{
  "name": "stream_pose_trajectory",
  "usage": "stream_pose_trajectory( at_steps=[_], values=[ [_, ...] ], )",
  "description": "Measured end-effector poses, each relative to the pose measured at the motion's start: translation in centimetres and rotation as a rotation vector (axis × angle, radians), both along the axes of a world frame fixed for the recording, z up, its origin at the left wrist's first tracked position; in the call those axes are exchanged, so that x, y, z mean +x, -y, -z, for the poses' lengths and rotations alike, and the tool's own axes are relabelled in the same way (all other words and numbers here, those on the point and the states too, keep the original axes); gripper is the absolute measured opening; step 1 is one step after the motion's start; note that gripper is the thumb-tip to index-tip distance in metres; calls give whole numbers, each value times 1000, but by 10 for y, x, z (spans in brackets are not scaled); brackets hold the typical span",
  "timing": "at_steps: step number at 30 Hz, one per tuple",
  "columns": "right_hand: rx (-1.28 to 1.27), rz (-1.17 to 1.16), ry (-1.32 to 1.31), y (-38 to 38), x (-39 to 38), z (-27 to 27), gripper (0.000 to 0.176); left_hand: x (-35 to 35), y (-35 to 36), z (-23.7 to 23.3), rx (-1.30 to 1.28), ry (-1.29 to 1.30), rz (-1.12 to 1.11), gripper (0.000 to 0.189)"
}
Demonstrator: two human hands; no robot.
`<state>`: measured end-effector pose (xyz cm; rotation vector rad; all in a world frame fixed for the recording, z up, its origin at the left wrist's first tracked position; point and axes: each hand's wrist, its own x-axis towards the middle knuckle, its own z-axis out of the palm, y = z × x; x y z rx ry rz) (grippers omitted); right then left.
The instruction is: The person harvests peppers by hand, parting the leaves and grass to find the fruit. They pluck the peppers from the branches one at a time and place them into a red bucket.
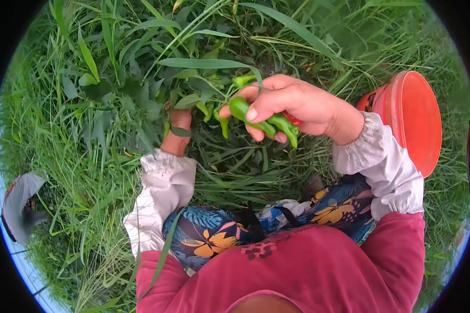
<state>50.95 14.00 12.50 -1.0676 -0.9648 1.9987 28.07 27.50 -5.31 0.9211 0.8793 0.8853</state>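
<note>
My right hand [303, 107] is closed around several green chili peppers [239, 108], with the thumb pressed on one of them. A bit of red [292, 119] shows between its fingers, perhaps a red pepper. Just left of these fingers, more green peppers [223, 125] hang from the pepper plant [188, 100]. My left hand [180, 121] reaches into the leaves of that plant. Its fingers are hidden by foliage, so what they touch cannot be seen.
A red-orange bucket [422, 125] lies tipped or leaning at the right, beside my right sleeve. Tall grass [109, 193] surrounds the plant, and long blades cross in front of it. A grey object [23, 206] is at the far left. My patterned trouser legs [209, 232] are below.
</note>
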Motion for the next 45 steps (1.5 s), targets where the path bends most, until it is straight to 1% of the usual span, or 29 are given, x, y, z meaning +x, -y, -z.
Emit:
stream_pose_trajectory(
  at_steps=[2,3,4,6,7,8,10,12,13,14,16,17,18,20,22,24,25,26,28,30,31,34,36,38,39,40,42,44,45],
  values=[
    [-28,74,-171,-5,21,23,48,-8,10,-23,161,-13,75,32],
    [-3,83,-210,-8,28,27,43,-10,11,-22,162,-16,69,32],
    [-1,80,-212,-9,28,33,43,-10,10,-21,159,0,43,33],
    [44,139,96,-12,25,43,44,-7,9,-21,158,22,21,33],
    [47,115,172,-14,23,53,46,-5,7,-21,156,-10,43,33],
    [65,98,189,-14,19,60,50,-3,6,-20,152,-44,65,33],
    [66,67,227,-18,16,65,54,8,11,-42,129,-61,28,28],
    [87,57,262,-21,14,61,55,8,15,-55,28,-20,96,27],
    [109,49,301,-21,14,59,56,-1,8,-40,-51,-18,176,29],
    [109,52,301,-20,14,58,56,-10,1,-25,-51,-18,178,29],
    [92,48,391,-19,14,56,57,-15,-6,-20,-82,-61,199,33],
    [91,47,391,-18,14,53,57,-12,-6,-14,-23,14,182,29],
    [145,60,323,-17,15,48,57,-9,-5,-22,-23,16,182,29],
    [198,70,267,-15,22,37,58,-3,-2,-35,-174,-73,34,31],
    [270,83,199,-9,40,23,57,-7,-5,-30,-126,-32,-22,32],
    [291,109,183,2,60,6,57,-14,-8,-25,-215,46,9,33],
    [307,144,139,10,71,-2,57,-4,6,-48,-152,46,-36,35],
    [322,182,95,18,81,-10,57,-2,9,-53,-131,47,-32,37],
    [362,227,128,36,100,-20,58,-1,4,-44,-147,132,20,37],
    [424,334,-20,53,114,-23,57,6,11,-52,-154,7,-71,37],
    [450,373,-61,59,118,-21,59,-2,9,-49,-162,-17,38,36],
    [481,378,-97,65,131,-15,64,1,13,-55,-74,-96,37,28],
    [478,401,-6,78,140,-27,64,0,13,-47,-65,-138,24,29],
    [547,528,144,96,149,-40,62,-2,14,-47,-55,-108,62,31],
    [591,545,189,106,156,-47,59,-2,13,-47,-74,-153,23,32],
    [588,555,204,118,159,-54,59,-5,10,-43,-100,-112,51,31],
    [621,950,481,143,157,-68,52,-3,11,-40,-118,-55,-5,28],
    [596,1269,758,159,159,-73,43,-3,12,-42,-136,-86,-15,26],
    [487,1368,938,167,165,-73,37,-2,12,-41,-140,-67,-25,24]
  ],
)
